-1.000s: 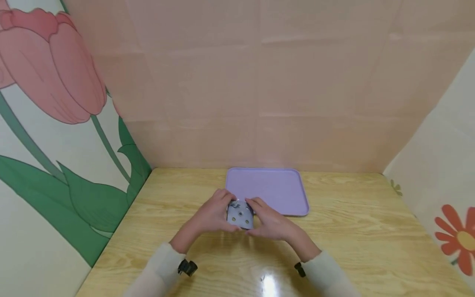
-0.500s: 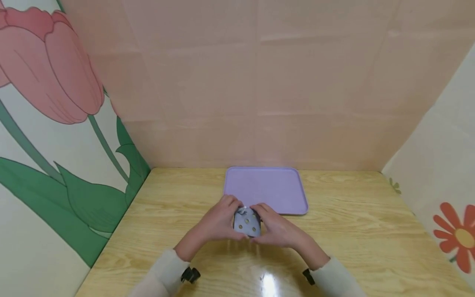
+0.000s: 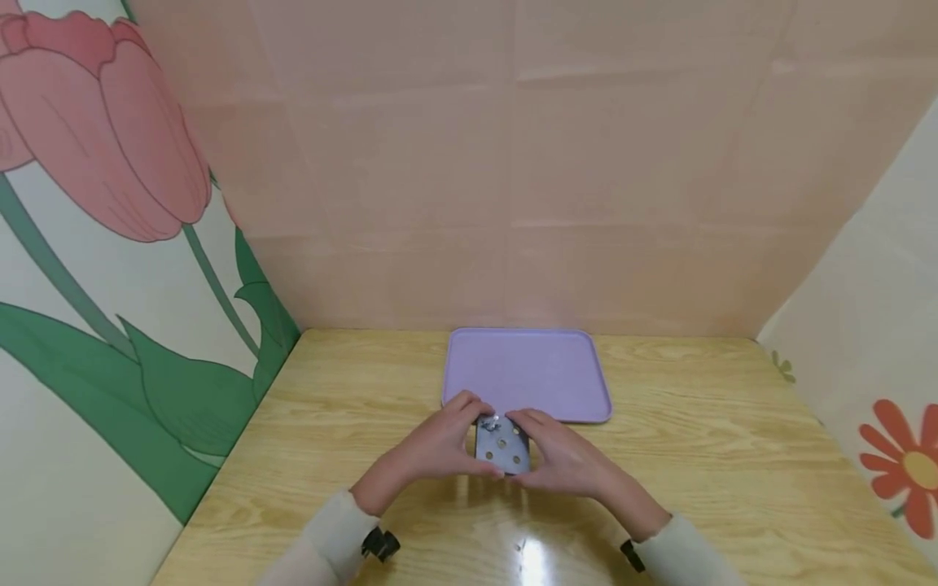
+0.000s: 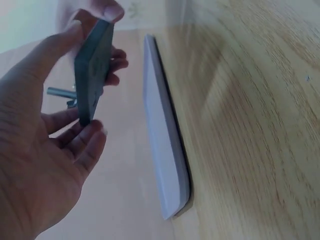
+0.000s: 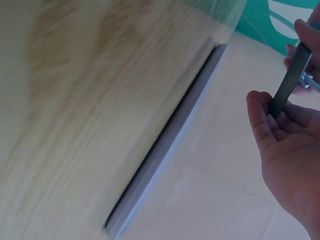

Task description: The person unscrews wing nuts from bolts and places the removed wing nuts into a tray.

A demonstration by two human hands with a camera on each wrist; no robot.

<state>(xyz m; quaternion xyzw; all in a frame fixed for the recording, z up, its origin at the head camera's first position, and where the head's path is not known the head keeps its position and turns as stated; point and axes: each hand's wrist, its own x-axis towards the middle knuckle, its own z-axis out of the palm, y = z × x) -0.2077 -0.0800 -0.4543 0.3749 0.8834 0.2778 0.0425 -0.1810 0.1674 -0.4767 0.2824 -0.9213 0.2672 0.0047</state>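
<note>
Both hands hold a small grey square plate (image 3: 502,456) with several round holes, up over the table in front of the tray. My left hand (image 3: 443,443) grips its left side between thumb and fingers. The right hand (image 3: 567,460) pinches the opposite side the same way. A silver bolt (image 4: 61,93) sticks out from one face of the plate, as the left wrist view shows; a small metal piece, perhaps a wing nut, sits at its base. In the right wrist view the plate (image 5: 290,82) appears edge-on, its far end partly covered by fingers.
A shallow purple tray (image 3: 523,370) lies on the wood-grain table (image 3: 366,382), just beyond the hands, near the back wall. A plain pinkish sheet (image 3: 506,163) covers that wall. Flower-printed panels (image 3: 95,203) stand at the left and right sides.
Both hands have moved right and somewhat nearer to the person, carrying the plate along. Its tilt has shifted a little. The tray has stayed in place.
</note>
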